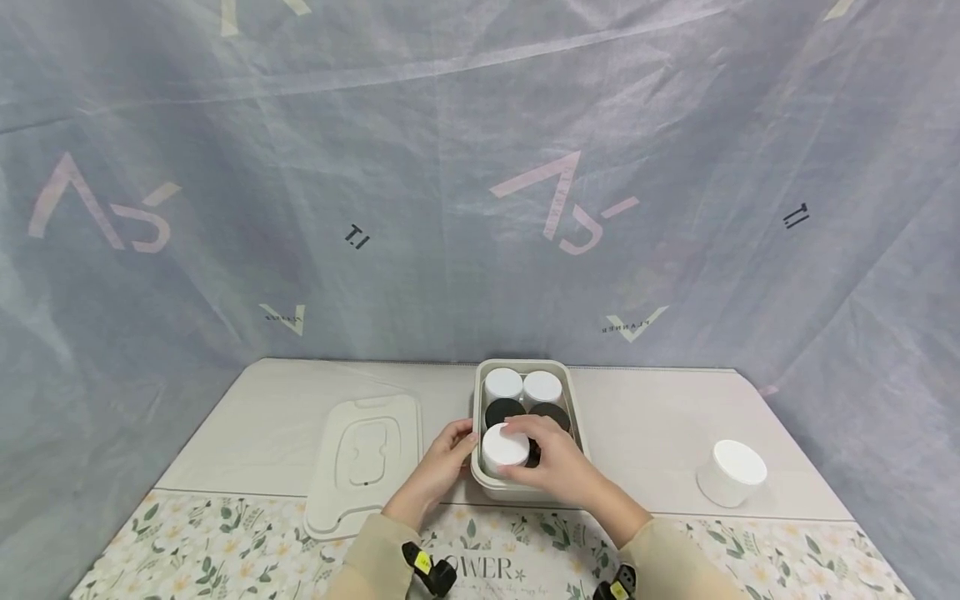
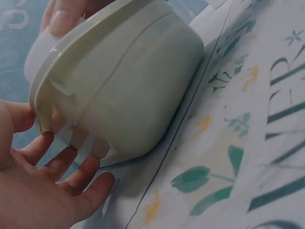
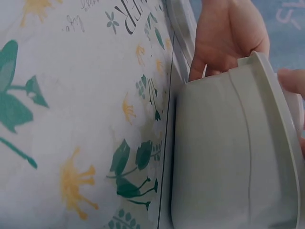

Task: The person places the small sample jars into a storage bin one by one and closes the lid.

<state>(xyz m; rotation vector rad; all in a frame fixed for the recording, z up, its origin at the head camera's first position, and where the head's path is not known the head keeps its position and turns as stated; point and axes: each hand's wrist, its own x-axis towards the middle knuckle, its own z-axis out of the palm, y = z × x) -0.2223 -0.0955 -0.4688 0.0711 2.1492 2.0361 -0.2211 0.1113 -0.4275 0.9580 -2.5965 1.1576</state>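
A cream rectangular storage box [image 1: 510,493] holds round containers with white and black lids. With thumb and fingers, my right hand [image 1: 551,454] grips a white-lidded round container [image 1: 504,446] at the box's near left corner. My left hand [image 1: 441,467] holds the box's left side, thumb at the rim. In the left wrist view, its fingertips [image 2: 90,167] touch the outer wall below the rim. The right wrist view shows the box's near wall [image 3: 214,152], with the left hand behind it; most of the right hand is out of that frame.
Left of the box lies a flat cream lid [image 1: 363,454]. A white round container with a white lid [image 1: 731,472] stands at the right of the table. The floral cloth [image 1: 247,542] covers the front; a grey printed curtain [image 1: 420,275] hangs behind.
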